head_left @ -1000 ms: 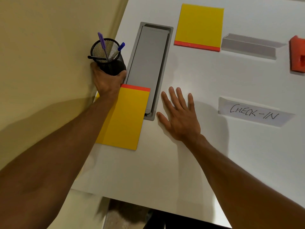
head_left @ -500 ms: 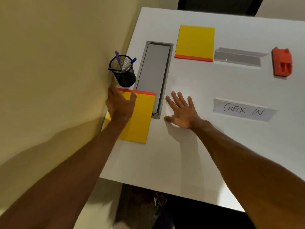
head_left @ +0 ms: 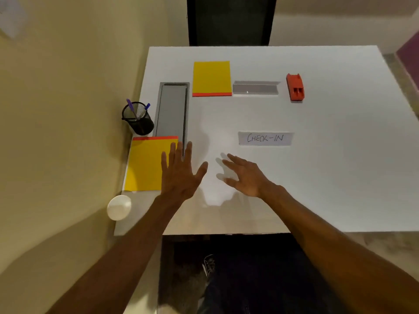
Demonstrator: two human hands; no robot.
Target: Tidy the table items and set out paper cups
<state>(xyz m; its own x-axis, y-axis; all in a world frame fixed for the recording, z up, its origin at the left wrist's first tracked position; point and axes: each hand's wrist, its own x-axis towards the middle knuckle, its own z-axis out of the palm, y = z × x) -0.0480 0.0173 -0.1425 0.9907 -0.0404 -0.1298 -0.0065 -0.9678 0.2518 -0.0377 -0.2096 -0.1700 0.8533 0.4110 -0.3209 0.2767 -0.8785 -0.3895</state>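
A black mesh pen holder (head_left: 138, 120) with pens stands at the white table's (head_left: 328, 173) left edge by the wall. Just in front of it lies a yellow pad (head_left: 145, 165) with a red strip. My left hand (head_left: 181, 172) hovers flat and empty over the pad's right edge, fingers spread. My right hand (head_left: 243, 175) is open and empty above the bare tabletop. A white paper cup (head_left: 119, 207) sits at the near left corner. A second yellow pad (head_left: 211, 78) lies further back.
A grey cable tray (head_left: 172, 109) is set into the table at left. A "CHECK-IN" name card (head_left: 265, 138) lies mid-table, a blank folded card (head_left: 255, 87) and an orange stapler (head_left: 294, 87) behind it. A dark chair (head_left: 230, 20) stands at the far side.
My left hand let go of the pen holder, drew back over the near pad and opened. My right hand lifted off the table. The view pulled back, showing the cup.
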